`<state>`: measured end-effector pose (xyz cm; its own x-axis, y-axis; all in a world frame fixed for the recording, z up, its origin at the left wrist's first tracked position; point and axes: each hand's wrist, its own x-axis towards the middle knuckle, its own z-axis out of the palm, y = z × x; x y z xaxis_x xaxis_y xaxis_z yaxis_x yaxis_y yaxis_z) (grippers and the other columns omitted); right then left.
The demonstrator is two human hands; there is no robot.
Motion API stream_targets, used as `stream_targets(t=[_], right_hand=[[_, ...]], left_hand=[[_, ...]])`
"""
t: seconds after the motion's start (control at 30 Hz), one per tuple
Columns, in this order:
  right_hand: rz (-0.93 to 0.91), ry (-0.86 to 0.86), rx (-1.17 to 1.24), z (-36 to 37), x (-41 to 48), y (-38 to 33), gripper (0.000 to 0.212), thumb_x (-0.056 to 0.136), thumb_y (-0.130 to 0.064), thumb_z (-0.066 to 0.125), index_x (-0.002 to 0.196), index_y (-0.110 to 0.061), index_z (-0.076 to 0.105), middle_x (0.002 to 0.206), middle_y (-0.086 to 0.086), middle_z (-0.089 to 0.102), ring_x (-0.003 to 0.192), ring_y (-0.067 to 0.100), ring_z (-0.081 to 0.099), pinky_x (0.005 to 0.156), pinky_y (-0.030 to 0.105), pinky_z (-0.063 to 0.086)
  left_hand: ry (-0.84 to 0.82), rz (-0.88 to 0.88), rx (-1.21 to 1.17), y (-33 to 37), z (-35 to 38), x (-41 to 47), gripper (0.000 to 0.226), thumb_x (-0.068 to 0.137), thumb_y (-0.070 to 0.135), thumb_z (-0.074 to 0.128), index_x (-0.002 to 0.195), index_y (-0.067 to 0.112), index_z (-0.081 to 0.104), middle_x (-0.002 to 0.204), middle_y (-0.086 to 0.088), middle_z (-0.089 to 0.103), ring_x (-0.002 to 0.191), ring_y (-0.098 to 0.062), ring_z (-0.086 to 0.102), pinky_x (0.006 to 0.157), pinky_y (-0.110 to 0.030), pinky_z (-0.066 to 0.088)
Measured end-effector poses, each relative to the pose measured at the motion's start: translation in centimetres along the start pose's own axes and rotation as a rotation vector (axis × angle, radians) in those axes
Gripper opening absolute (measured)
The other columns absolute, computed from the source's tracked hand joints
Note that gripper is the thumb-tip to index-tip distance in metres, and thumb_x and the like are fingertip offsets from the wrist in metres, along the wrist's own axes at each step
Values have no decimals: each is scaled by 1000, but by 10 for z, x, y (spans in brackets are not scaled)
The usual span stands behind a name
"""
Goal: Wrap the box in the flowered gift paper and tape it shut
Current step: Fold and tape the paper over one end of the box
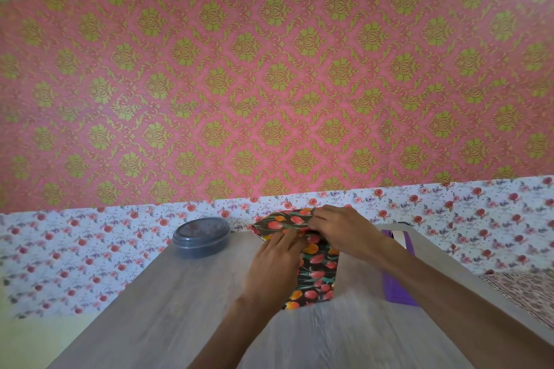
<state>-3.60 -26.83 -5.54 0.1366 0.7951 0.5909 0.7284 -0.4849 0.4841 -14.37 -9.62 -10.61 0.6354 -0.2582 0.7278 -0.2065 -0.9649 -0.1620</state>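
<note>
Both on gift paper (318,277): left grip (274,260) flat, right grip (341,231) curled.

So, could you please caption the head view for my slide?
Left hand presses flowered gift paper on the table while right hand pinches its far fold.

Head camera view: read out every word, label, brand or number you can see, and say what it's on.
There is no readable text anywhere in this view.
Flowered gift paper: flower print only, no words.
Purple object: a white panel at its far end, too blurred to show any writing.
Round lidded container: no label visible.
Wallpaper: patterns only.
</note>
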Motion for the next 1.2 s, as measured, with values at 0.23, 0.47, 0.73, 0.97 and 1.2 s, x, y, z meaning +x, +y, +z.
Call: stream_targets(t=[0.23,0.47,0.73,0.97,1.2], right_hand=[[-10,94,-136,9,0,1,24,81,-7,75,104,-14,69,99,1,66,89,18,64,75,28,57],[96,98,-146,17,7,1,20,87,-8,68,106,-12,64,106,4,63,96,21,62,78,34,56],[213,241,-123,19,18,-11,16,82,-4,68,90,-14,59,87,1,58,79,17,56,61,26,48],[118,194,-31,20,17,1,30,77,1,74,100,-16,65,95,-2,64,87,17,61,73,27,56],[23,156,-25,9,27,5,20,70,-9,84,86,-18,77,78,-5,70,72,14,65,58,27,56]], left_hand=[[64,-78,97,11,4,2,28,96,33,51,115,22,68,112,7,65,96,-17,58,81,-32,55],[-3,-134,128,16,13,3,46,93,45,39,122,17,62,125,0,60,112,-22,57,95,-38,52],[-26,-148,136,16,6,7,49,92,50,34,114,20,66,115,5,66,105,-19,60,90,-37,53],[-82,-181,129,16,1,5,50,92,49,31,114,21,67,112,7,67,105,-19,60,91,-41,53],[-153,-193,83,16,-2,10,49,93,52,31,119,24,62,118,8,64,107,-18,59,93,-40,48]])
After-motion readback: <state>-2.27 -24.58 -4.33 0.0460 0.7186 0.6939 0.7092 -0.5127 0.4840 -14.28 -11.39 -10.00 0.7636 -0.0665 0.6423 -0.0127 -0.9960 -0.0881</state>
